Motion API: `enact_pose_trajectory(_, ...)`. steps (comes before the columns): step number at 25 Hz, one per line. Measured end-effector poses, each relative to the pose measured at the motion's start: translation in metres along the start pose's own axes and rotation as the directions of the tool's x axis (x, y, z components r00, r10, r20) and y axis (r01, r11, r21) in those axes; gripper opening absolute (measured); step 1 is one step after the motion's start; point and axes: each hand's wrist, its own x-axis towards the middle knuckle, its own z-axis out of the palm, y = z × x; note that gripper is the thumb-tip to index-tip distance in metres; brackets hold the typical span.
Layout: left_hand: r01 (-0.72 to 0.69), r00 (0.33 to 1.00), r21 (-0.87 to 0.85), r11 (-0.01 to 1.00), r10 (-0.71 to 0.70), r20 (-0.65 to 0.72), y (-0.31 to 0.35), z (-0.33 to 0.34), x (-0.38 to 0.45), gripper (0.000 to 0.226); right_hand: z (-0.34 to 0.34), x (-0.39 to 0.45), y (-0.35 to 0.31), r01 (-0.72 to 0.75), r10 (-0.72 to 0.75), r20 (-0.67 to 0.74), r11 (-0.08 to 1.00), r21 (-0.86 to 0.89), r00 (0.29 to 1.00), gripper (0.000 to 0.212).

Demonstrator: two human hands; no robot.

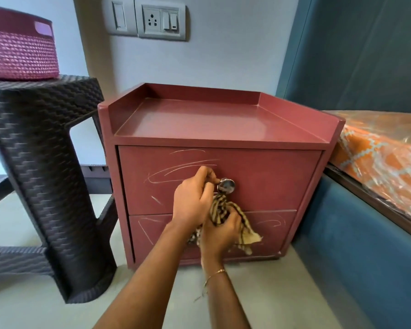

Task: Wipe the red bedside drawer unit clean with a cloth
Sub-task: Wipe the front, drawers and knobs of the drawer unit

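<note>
**Two hands, one cloth, at the top drawer's knob**

Both forearms reach in from below. One thin bracelet (215, 274) circles the right wrist. One striped yellow-and-dark cloth (223, 211) is bunched between the hands: the right hand (220, 233) grasps its lower part, and the left hand (195, 198) pinches its upper end right beside the one round metal knob (226, 185). That knob sits on the upper of two drawer fronts of the red drawer unit (223, 124), which stands on the floor between one dark woven-pattern chair (40, 148) and one bed (384, 148) with an orange patterned cover. Pale scratch marks cross both drawer fronts. Both drawers are closed. One purple basket (19, 48) rests on the chair; its contents cannot be seen. One switch panel (150, 19) is on the wall above.
</note>
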Motion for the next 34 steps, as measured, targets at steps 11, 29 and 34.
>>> enact_pose_trajectory(11,0.186,0.821,-0.310,0.933,-0.320,-0.472,0.005,-0.016,-0.049,0.040,-0.003,-0.005,-0.080,0.076,-0.125,0.183,0.965,0.251,0.975,0.030)
enact_pose_trajectory(29,-0.747,0.593,0.652,0.132,0.577,0.562,-0.002,-0.117,0.087,0.047,0.044,0.008,-0.082,0.254,-0.303,-0.118,0.915,-0.312,0.946,0.025)
enact_pose_trajectory(34,-0.759,0.573,0.640,0.116,0.586,0.573,-0.019,-0.112,0.083,0.051,0.035,-0.013,-0.046,0.743,-0.712,0.279,0.498,-0.446,0.645,0.034)
